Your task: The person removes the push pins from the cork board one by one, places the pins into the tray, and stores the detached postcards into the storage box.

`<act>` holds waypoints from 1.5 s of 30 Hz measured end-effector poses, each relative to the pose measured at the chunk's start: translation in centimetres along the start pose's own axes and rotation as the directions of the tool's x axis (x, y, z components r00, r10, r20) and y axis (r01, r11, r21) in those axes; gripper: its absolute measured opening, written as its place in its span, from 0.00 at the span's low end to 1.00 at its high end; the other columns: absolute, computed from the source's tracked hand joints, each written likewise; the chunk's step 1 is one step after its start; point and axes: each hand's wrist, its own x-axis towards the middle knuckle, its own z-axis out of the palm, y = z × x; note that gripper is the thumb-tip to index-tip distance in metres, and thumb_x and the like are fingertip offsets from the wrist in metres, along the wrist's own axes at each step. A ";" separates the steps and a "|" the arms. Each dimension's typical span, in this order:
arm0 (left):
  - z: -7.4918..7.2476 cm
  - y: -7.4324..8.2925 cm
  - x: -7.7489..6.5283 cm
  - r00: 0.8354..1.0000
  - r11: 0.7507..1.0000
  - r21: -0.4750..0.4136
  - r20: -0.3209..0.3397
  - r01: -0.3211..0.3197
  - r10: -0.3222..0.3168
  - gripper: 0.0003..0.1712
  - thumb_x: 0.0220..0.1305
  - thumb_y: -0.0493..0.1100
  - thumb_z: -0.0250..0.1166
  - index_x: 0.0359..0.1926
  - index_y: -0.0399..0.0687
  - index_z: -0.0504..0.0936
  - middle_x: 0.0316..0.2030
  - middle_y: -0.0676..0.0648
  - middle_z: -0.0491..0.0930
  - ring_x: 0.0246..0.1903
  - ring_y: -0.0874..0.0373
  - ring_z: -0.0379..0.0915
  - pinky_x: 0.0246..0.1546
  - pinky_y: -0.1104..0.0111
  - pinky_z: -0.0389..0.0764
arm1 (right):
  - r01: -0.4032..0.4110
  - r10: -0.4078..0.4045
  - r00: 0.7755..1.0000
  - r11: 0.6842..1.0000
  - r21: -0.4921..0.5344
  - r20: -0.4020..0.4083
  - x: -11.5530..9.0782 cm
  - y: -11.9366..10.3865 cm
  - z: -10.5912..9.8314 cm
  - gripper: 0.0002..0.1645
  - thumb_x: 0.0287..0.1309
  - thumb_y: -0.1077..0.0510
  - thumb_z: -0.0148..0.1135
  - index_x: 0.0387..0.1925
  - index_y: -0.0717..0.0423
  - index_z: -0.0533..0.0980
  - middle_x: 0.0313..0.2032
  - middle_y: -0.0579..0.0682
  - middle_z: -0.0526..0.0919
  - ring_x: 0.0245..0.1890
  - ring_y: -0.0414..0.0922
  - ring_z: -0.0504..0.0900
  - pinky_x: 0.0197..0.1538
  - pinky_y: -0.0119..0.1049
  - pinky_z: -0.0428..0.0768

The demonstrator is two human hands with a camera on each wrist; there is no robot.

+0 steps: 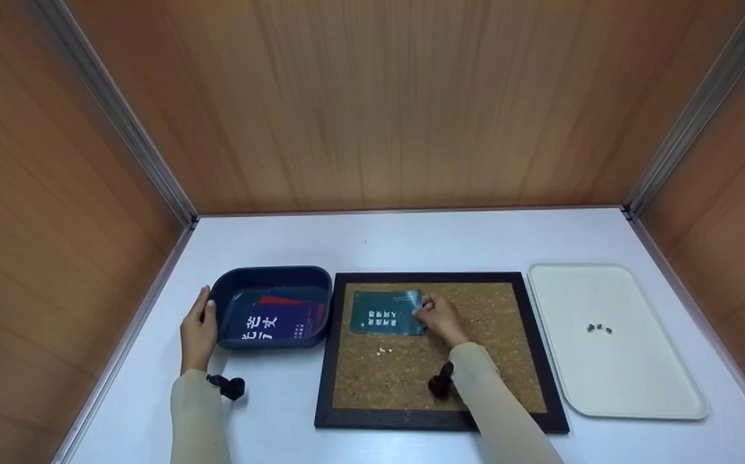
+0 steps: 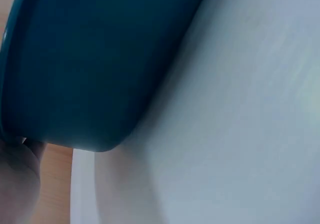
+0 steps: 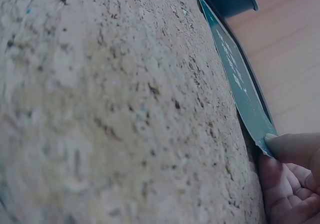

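In the head view my right hand pinches the right edge of a green card printed with white characters. The card lies over the upper left of a cork board with a black frame. The right wrist view shows the thumb on top of the card's lifted edge and curled fingers below. My left hand rests against the left side of a dark blue basin, its fingers pointing away from me. Inside the basin lie a purple card with white characters and a red card.
Several tiny pale bits lie on the cork below the green card. A pale tray to the right of the board holds a few small metallic pieces. Wood-grain panels enclose the white table at the back and sides.
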 end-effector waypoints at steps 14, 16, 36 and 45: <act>0.6 -0.7 -0.6 0.989 0.973 -0.202 -0.078 0.108 -0.126 0.27 0.78 0.43 0.36 0.73 0.44 0.56 0.74 0.45 0.54 0.74 0.52 0.45 0.75 0.60 0.51 | 0.014 -0.014 1.000 1.000 0.013 -0.001 0.2 0.2 0.1 0.09 0.60 0.63 0.62 0.41 0.62 0.73 0.29 0.50 0.73 0.27 0.42 0.72 0.29 0.32 0.73; 0.7 -0.7 -0.7 0.984 0.958 -0.263 -0.100 0.117 -0.147 0.26 0.78 0.42 0.36 0.73 0.43 0.58 0.73 0.45 0.55 0.74 0.52 0.46 0.75 0.61 0.51 | 0.010 -0.010 1.000 1.000 0.015 0.008 0.2 0.2 0.1 0.10 0.60 0.63 0.62 0.42 0.61 0.73 0.30 0.50 0.73 0.28 0.42 0.73 0.30 0.32 0.73; 1.9 -0.7 -1.0 0.965 0.883 -0.456 -0.160 0.113 -0.207 0.25 0.77 0.40 0.41 0.71 0.41 0.62 0.72 0.45 0.59 0.73 0.55 0.49 0.73 0.67 0.55 | -0.069 0.070 0.998 0.989 0.134 -0.004 0.6 0.4 -0.7 0.18 0.57 0.64 0.65 0.49 0.63 0.77 0.37 0.54 0.79 0.31 0.43 0.79 0.33 0.34 0.81; 2.5 -0.6 -1.2 0.966 0.881 -0.463 -0.164 0.101 -0.198 0.25 0.76 0.39 0.41 0.70 0.40 0.61 0.71 0.44 0.59 0.73 0.55 0.49 0.74 0.65 0.54 | -0.108 0.106 0.994 0.980 0.167 0.020 0.8 0.5 -1.9 0.22 0.58 0.64 0.65 0.55 0.65 0.75 0.45 0.61 0.81 0.36 0.44 0.83 0.36 0.35 0.84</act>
